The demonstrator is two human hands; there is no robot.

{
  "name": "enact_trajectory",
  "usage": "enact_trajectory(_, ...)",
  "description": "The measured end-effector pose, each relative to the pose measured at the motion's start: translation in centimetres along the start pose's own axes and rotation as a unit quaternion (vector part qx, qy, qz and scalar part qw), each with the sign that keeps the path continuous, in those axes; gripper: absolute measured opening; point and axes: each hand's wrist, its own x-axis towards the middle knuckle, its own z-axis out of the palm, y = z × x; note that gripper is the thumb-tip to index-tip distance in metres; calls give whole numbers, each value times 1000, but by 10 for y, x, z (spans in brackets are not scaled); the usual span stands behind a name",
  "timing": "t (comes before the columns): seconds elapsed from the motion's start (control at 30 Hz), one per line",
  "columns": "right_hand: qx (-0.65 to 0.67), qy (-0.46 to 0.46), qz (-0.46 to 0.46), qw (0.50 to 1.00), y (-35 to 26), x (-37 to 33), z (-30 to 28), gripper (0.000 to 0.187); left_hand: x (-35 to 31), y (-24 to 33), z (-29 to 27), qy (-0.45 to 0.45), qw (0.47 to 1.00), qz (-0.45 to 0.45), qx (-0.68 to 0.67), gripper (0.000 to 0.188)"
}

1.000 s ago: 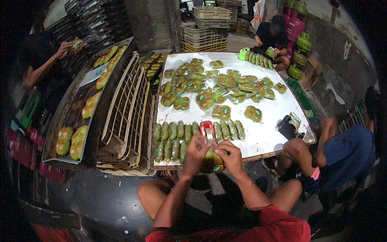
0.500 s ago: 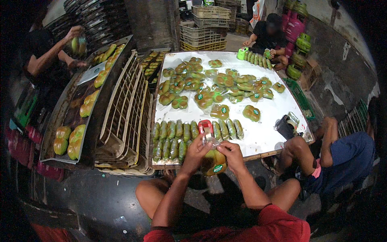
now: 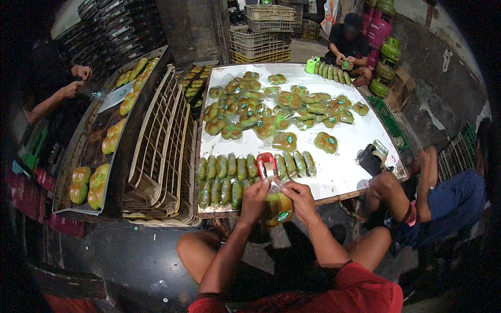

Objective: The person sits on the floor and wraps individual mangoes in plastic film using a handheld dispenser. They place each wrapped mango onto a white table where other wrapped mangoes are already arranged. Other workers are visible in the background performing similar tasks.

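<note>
My left hand [image 3: 254,198] and my right hand [image 3: 299,198] are closed, pinching the gathered neck of a clear plastic bag between them. Inside that bag hangs a round green-brown bread bun [image 3: 275,207] with a green sticker, just off the table's near edge. Right beyond my fingertips stands a red tape dispenser [image 3: 266,161]. Long bagged rolls [image 3: 226,180] lie in two tidy rows left of it, and several more bagged rolls [image 3: 297,164] stand in a row on its right.
On the white table [image 3: 240,146] lies a wide spread of bagged buns [image 3: 287,101]. A black tape dispenser [image 3: 371,158] sits near the right edge. Stacked crates [image 3: 156,141] and a bread tray [image 3: 96,151] rise at the left. Co-workers sit at the left, far right and right.
My left hand has come slightly nearer and its fingers have closed on the bag neck. The left co-worker's raised hand has come down; the far co-worker's hands have drawn together.
</note>
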Motion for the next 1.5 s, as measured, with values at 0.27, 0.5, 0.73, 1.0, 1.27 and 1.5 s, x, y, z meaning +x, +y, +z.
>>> enact_trajectory(0.27,-69,6,-67,995,-9,-4,11,7,-6,9,3,2,987,99,125,24)
enact_trajectory(0.5,-113,31,-118,986,-27,-6,22,17,-1,-8,-3,11,992,61,109,36)
enact_trajectory(0.73,-175,-32,-108,978,-18,5,-5,14,4,-12,5,16,991,134,-18,28)
enact_trajectory(1.0,-228,-10,-163,960,-30,0,4,16,1,-2,-3,7,999,37,-30,25)
enact_trajectory(1.27,-393,9,-285,874,-41,-3,4,12,6,-8,6,34,986,161,4,16)
enact_trajectory(1.5,-284,1,-257,924,-22,18,-3,14,10,-15,4,73,961,217,154,12)
